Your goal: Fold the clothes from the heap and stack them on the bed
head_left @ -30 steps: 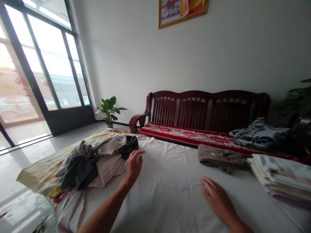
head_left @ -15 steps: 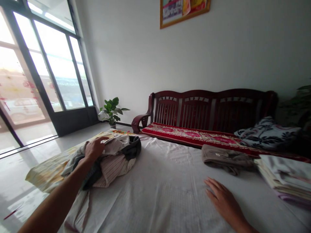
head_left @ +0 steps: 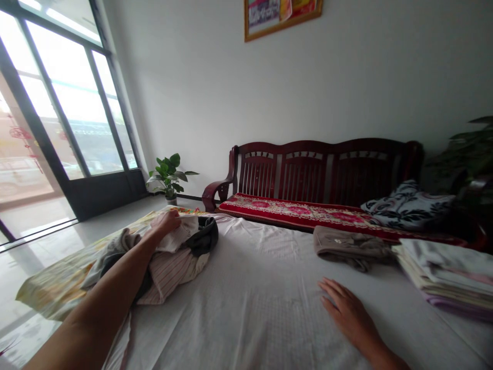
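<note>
A rumpled heap of clothes lies at the left of a white sheet point(head_left: 250, 308). In it I see a pink-striped garment point(head_left: 166, 275), a dark grey garment point(head_left: 204, 235) and a white garment point(head_left: 185, 226). My left hand point(head_left: 166, 223) is on top of the heap, its fingers curled closed on the white garment; the fingertips are partly hidden. On the right side, my right hand point(head_left: 346, 308) rests on the sheet, open and holding nothing. Beyond it lies a folded grey-brown garment point(head_left: 346, 245), beside a stack of folded cloths point(head_left: 442, 275).
Behind the sheet stands a dark red wooden bench point(head_left: 304, 169) with a red floral seat cover point(head_left: 292, 208) and a patterned cushion point(head_left: 410, 205). A yellow patterned cloth point(head_left: 50, 293) lies under the heap. A potted plant point(head_left: 169, 177) and glass doors point(head_left: 73, 103) are at left.
My left hand has moved a little forward and right across the heap. My right hand stays flat on the sheet. The view has turned slightly to the right.
</note>
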### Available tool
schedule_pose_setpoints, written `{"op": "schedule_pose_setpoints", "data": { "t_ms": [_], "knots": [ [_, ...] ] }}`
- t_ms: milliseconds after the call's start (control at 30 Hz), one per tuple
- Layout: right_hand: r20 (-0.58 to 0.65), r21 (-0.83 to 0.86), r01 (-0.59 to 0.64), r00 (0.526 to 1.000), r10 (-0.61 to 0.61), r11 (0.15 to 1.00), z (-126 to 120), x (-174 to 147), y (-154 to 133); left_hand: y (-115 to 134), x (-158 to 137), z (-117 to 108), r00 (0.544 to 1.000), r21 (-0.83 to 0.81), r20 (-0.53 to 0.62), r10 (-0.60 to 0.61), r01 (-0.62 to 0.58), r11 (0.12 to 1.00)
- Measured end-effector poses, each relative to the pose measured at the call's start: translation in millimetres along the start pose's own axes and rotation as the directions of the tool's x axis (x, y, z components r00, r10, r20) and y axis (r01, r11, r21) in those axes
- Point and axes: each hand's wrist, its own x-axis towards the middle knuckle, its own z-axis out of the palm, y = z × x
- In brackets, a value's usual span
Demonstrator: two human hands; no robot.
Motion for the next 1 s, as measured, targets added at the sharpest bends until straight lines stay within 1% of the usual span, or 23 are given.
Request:
{"op": "schedule_pose_setpoints", "data": {
  "t_ms": [67, 133, 200, 233, 300, 333, 400, 433, 500, 567, 633, 733, 833, 933, 1000],
  "knots": [
    [-0.002, 0.0, -0.002, 1.0, 0.002, 1.0, -0.2, -0.1, -0.4, 7.2, 1.5, -1.5, 0.999, 0.024, -0.032, -0.041, 0.042, 0.999],
    [0.003, -0.004, -0.008, 1.0, 0.008, 1.0, -0.7, -0.2, -1.4, 16.7, 4.7, -5.5, 0.992, 0.005, -0.111, -0.059, 0.06, 0.998],
    [0.012, -0.006, -0.015, 1.0, 0.015, 1.0, -1.4, -0.2, -2.6, 28.6, 9.3, -9.1, 0.982, -0.041, -0.183, -0.054, 0.047, 0.998],
    [0.014, -0.005, -0.019, 1.0, 0.019, 1.0, -1.9, -0.1, -3.3, 35.2, 11.5, -9.4, 0.979, -0.067, -0.2, -0.043, 0.03, 0.997],
    [0.011, -0.001, -0.024, 1.0, 0.024, 1.0, -2.7, 0.1, -4.4, 48.6, 13.9, -5.4, 0.982, -0.126, -0.191, -0.001, -0.024, 0.992],
    [0.008, 0.001, -0.026, 1.0, 0.026, 1.0, -3.0, 0.2, -4.9, 54.8, 13.2, -0.7, 0.986, -0.165, -0.162, 0.032, -0.059, 0.984],
    [0.005, 0.002, -0.031, 1.0, 0.031, 1.0, -3.5, 0.4, -5.5, 64.7, 6.7, 13.1, 0.991, -0.25, -0.035, 0.127, -0.131, 0.959],
    [0.006, 0.001, -0.031, 0.999, 0.031, 1.0, -3.6, 0.5, -5.7, 68.0, 0.9, 21.1, 0.982, -0.288, 0.049, 0.181, -0.16, 0.944],
    [0.006, -0.003, -0.031, 1.0, 0.031, 1.0, -3.7, 0.6, -6.1, 70.7, -14.6, 36.5, 0.944, -0.336, 0.194, 0.267, -0.192, 0.922],
    [-0.003, -0.01, -0.027, 1.0, 0.027, 1.0, -3.2, 0.7, -6.3, 70.2, -32.2, 47.2, 0.916, -0.371, 0.252, 0.313, -0.207, 0.905],
    [-0.017, -0.016, -0.024, 1.0, 0.024, 1.0, -2.3, 0.8, -6.5, 69.6, -47.7, 51.8, 0.908, -0.425, 0.236, 0.346, -0.224, 0.877],
    [-0.028, -0.018, -0.017, 0.999, 0.017, 1.0, -0.6, 1.1, -7.0, 75.8, -60.9, 50.6, 0.91, -0.532, 0.143, 0.39, -0.262, 0.805],
    [-0.019, -0.02, -0.028, 0.999, 0.028, 0.999, -1.2, 2.3, -8.5, 96.5, -61.6, 48.4, 0.904, -0.66, 0.043, 0.424, -0.293, 0.691],
    [0.003, 0.007, -0.049, 0.999, 0.049, 0.999, -6.0, 4.8, -12.8, 133.0, -61.5, 50.7, 0.874, -0.82, -0.012, 0.486, -0.287, 0.496],
    [0.01, 0.086, -0.075, 0.997, 0.074, 0.993, -10.3, 6.8, -18.7, 163.7, -70.9, 55.0, 0.855, -0.899, -0.022, 0.518, -0.244, 0.363]
  ]
}}
